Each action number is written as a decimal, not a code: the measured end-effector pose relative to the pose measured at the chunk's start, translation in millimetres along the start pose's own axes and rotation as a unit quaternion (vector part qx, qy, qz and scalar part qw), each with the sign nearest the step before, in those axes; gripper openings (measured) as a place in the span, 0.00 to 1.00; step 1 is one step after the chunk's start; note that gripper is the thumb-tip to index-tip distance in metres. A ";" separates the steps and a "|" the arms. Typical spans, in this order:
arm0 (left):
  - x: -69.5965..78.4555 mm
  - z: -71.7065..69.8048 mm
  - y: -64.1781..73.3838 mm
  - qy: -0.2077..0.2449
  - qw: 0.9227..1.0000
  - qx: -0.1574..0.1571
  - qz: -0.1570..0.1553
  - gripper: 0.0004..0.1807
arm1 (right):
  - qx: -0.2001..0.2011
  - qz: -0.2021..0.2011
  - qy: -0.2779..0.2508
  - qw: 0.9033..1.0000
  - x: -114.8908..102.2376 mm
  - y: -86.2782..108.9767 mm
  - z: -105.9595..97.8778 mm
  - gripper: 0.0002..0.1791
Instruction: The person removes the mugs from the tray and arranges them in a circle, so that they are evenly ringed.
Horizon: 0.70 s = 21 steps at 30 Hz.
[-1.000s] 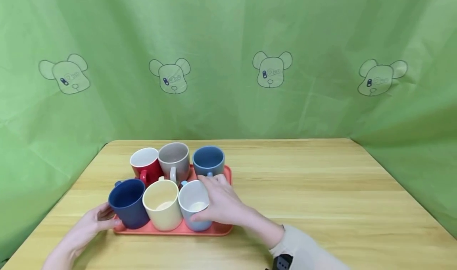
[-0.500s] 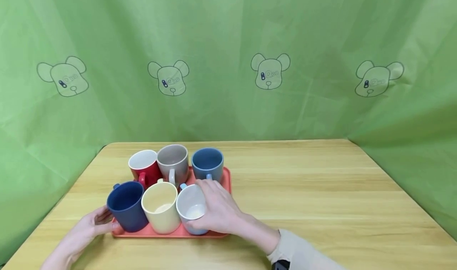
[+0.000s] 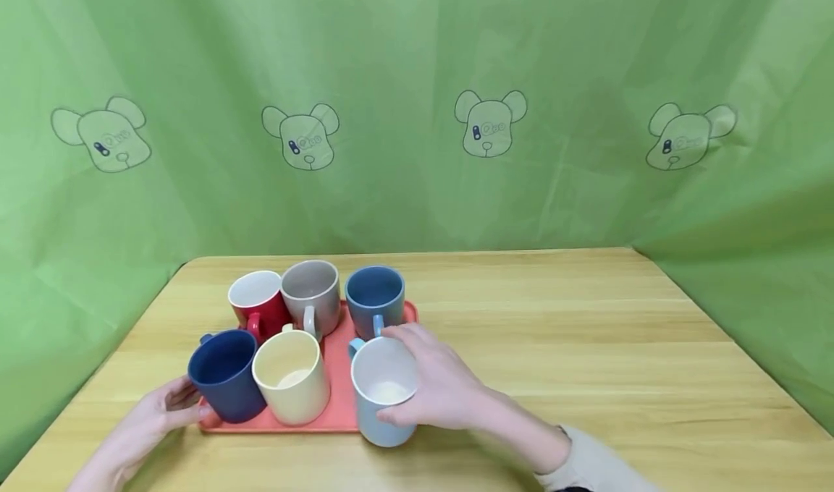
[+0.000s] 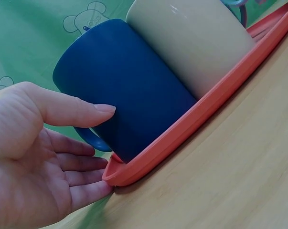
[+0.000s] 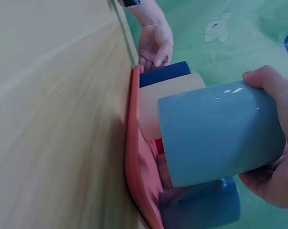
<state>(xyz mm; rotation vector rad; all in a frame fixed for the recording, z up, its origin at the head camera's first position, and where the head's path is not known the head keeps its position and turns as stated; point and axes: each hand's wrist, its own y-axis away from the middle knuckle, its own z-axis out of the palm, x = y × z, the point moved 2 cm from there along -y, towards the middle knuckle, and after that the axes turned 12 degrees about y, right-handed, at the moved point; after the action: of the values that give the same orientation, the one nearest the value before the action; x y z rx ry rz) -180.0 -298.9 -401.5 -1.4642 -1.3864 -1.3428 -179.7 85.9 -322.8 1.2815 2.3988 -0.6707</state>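
Note:
My right hand point(image 3: 446, 383) grips a light blue mug point(image 5: 220, 129) with a white inside, thumb on one side and fingers on the other. The mug is raised above the front right of the pink-red tray point(image 3: 340, 376). At the tray's left end is my left hand point(image 4: 43, 143), its fingers fairly straight against the tray's edge and its thumb alongside a navy mug point(image 4: 120, 86). Beside the navy mug stands a cream mug point(image 3: 292, 383). Behind them are a red mug point(image 3: 267, 318) with a white inside, a grey mug point(image 3: 319, 307) and a medium blue mug point(image 3: 374, 304).
The tray lies on the left part of a wooden table point(image 3: 586, 333). A green curtain point(image 3: 404, 210) printed with bear heads hangs behind the table and along its sides.
My right hand has lifted the light blue mug from beside the cream mug and moved it right and toward me, baring tray there. My left hand stays at the tray's end.

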 end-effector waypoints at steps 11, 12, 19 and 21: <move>-0.5 0.8 0.7 -0.001 1.000 -0.006 -0.016 0.40 | 0.042 0.032 -0.006 0.999 27.2 38.9 -44.2 0.48; -0.4 0.6 0.6 -0.002 1.000 -0.004 -0.015 0.39 | 0.046 0.041 -0.002 0.998 31.7 41.3 -48.1 0.49; -1.1 -1.5 -0.4 0.004 1.000 -0.001 -0.015 0.39 | 0.088 0.095 0.033 0.991 69.2 52.7 -75.6 0.50; -2.2 -2.3 0.0 0.005 1.000 0.002 -0.019 0.40 | 0.098 0.102 0.042 0.989 81.3 52.6 -82.0 0.50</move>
<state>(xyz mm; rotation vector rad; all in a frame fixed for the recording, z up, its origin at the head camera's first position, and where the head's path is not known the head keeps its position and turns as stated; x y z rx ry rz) -180.2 -301.6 -403.2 -1.4336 -1.4169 -1.3670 -185.1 211.9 -308.1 1.6396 2.2688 -0.8215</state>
